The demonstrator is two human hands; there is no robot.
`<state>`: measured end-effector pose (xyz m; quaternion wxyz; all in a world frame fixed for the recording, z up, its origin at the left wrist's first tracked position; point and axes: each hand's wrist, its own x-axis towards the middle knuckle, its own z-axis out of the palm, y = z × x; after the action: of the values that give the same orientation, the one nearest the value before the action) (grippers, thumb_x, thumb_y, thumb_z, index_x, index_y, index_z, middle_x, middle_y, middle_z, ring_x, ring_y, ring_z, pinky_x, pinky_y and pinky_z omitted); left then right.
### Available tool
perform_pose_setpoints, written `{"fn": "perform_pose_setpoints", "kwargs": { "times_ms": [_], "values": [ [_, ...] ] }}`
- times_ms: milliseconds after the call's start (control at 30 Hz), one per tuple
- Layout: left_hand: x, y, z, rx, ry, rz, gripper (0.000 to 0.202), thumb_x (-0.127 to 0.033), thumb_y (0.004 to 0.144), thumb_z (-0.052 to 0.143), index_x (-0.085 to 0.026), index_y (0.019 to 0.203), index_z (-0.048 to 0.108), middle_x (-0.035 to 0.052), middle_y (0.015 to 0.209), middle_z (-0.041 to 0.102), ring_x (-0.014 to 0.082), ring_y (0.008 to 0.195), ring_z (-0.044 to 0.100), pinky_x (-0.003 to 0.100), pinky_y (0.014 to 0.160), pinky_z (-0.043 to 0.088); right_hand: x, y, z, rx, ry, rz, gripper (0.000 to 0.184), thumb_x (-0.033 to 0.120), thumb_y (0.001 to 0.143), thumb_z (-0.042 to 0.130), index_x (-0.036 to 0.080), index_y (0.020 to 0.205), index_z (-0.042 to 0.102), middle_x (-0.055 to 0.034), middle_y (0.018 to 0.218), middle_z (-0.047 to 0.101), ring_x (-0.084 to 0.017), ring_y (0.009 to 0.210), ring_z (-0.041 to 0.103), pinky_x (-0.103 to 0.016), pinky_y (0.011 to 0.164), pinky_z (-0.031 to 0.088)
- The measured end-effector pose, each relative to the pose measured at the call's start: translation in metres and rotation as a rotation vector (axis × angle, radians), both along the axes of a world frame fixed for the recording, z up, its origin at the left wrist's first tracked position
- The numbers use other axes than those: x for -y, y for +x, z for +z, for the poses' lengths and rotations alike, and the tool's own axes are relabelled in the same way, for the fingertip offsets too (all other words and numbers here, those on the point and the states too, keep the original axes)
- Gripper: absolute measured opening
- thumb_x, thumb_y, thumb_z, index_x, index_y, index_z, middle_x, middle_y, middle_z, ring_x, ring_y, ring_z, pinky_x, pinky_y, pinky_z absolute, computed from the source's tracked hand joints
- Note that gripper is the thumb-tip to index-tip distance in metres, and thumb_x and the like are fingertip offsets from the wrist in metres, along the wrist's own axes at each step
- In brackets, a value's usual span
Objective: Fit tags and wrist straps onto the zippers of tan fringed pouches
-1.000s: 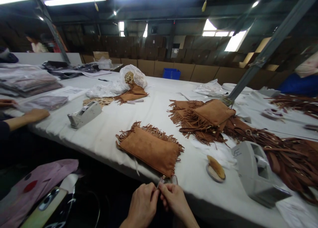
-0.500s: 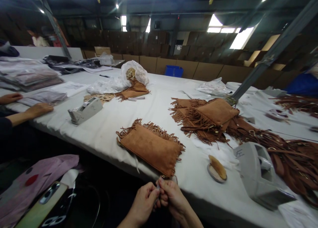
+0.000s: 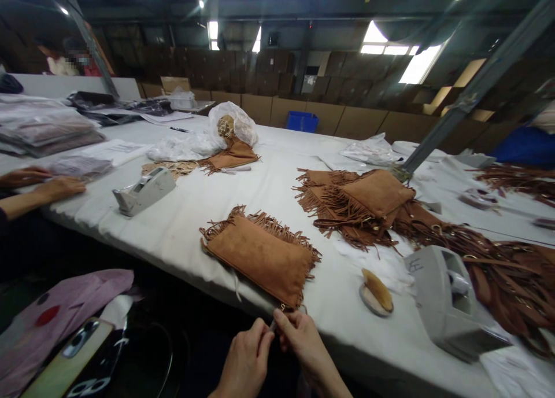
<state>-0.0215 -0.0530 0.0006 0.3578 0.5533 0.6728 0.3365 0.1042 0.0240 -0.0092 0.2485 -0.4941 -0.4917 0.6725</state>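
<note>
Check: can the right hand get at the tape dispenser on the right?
Probably yes: only a small disc sits near the way across the cloth to the dispenser, but the right hand seems busy with a pale piece.

A fringed brown pouch (image 3: 260,254) lies aslant on the white table (image 3: 173,233).

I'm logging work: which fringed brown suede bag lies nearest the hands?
The fringed brown suede bag lying alone at front centre, beyond the left hand and right hand; other bags lie farther back.

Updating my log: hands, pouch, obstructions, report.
Left hand, right hand pinching small pale piece. Fringed pouch on table, beyond hands. Tape dispenser at right, apart from pouch.
</note>
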Motion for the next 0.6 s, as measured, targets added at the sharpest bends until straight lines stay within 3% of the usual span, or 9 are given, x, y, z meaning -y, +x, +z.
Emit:
{"fn": "perform_pose_setpoints", "kwargs": {
  "times_ms": [67,167,333,400,500,600],
  "values": [
    [0.001,0.0,0.001,-0.027,0.006,-0.025,0.022,-0.028,0.092,0.035,-0.022,0.081,0.053,0.0055,0.076,0.068,0.0197,0.068,0.063,0.028,0.06,0.032,0.0,0.001,0.002,0.021,0.071,0.055,0.059,0.071,0.071,0.059,0.013,0.059,0.059,0.0007,0.047,0.052,-0.007,0.041,0.044,-0.021,0.043,0.031],
    [0.001,0.0,-0.002,0.073,-0.001,-0.027,0.025,-0.033,0.092,0.038,-0.022,0.075,0.052,0.0031,0.064,0.064,0.0168,0.059,0.059,0.027,0.057,0.033,-0.001,0.003,0.004,0.027,0.103,0.1,0.056,0.067,0.073,0.058,0.013,0.059,0.059,0.0011,0.048,0.052,-0.007,0.043,0.043,-0.021,0.044,0.03],
    [-0.001,0.005,-0.017,0.57,-0.223,0.015,0.04,-0.059,0.084,0.045,-0.02,0.075,0.047,-0.0019,0.05,0.057,0.0094,0.035,0.042,0.021,0.038,0.03,0.0,0.005,0.005,0.033,0.12,0.136,0.053,0.065,0.073,0.059,0.014,0.06,0.058,0.0007,0.05,0.054,-0.008,0.045,0.045,-0.021,0.044,0.03],
    [-0.002,0.006,-0.017,0.802,-0.326,0.009,0.047,-0.065,0.077,0.053,-0.019,0.081,0.047,0.0005,0.056,0.063,0.0089,0.036,0.046,0.02,0.039,0.034,0.001,0.005,0.006,0.02,0.124,0.128,0.052,0.064,0.073,0.06,0.014,0.059,0.057,0.0008,0.05,0.054,-0.008,0.045,0.044,-0.021,0.044,0.029],
    [-0.008,0.004,-0.01,1.083,-0.462,-0.02,0.055,-0.066,0.074,0.057,-0.014,0.091,0.053,0.0058,0.068,0.068,0.011,0.05,0.059,0.022,0.051,0.045,0.001,0.005,0.008,0.011,0.12,0.117,0.052,0.064,0.071,0.063,0.015,0.055,0.053,0.003,0.045,0.048,-0.007,0.041,0.039,-0.021,0.042,0.025],
    [-0.015,-0.001,-0.005,1.167,-0.559,-0.057,0.063,-0.071,0.076,0.051,-0.011,0.092,0.058,0.0067,0.065,0.067,0.0116,0.051,0.059,0.023,0.052,0.044,-0.001,0.005,0.009,-0.015,0.084,0.097,0.052,0.064,0.068,0.066,0.015,0.054,0.053,0.0049,0.043,0.043,-0.005,0.039,0.031,-0.021,0.039,0.019]
  ]
}}
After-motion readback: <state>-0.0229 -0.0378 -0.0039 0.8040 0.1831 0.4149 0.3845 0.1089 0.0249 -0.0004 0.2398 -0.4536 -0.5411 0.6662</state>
